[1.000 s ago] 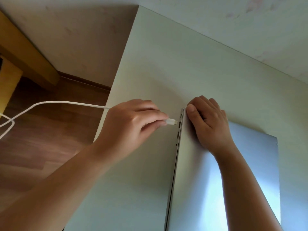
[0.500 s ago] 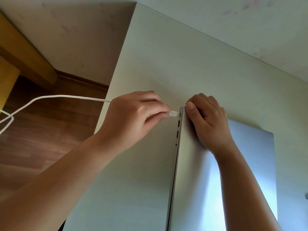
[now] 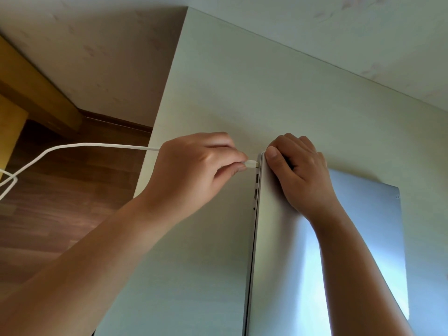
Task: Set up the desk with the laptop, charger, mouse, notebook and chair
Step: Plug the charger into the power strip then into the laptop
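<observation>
A closed silver laptop [image 3: 368,226] lies flat on the pale desk [image 3: 242,81], its left side with several ports facing me. My left hand [image 3: 196,166] pinches the white plug of the charger cable [image 3: 97,146], and the plug's tip touches the laptop's left edge near the far corner. The cable trails left off the desk and loops over the floor. My right hand [image 3: 298,173] rests on the lid's far left corner, fingers curled over the back edge, thumb along the left edge. Mouse, notebook and chair are out of view.
The desk stands against a pale wall [image 3: 363,25] at the back. Left of the desk is a brown wooden floor [image 3: 60,202] with a skirting board, and yellow wooden furniture [image 3: 14,112] at the far left.
My left hand moved the plug right and slightly farther away, from a small gap beside the laptop to touching its left edge. My right hand stayed on the corner.
</observation>
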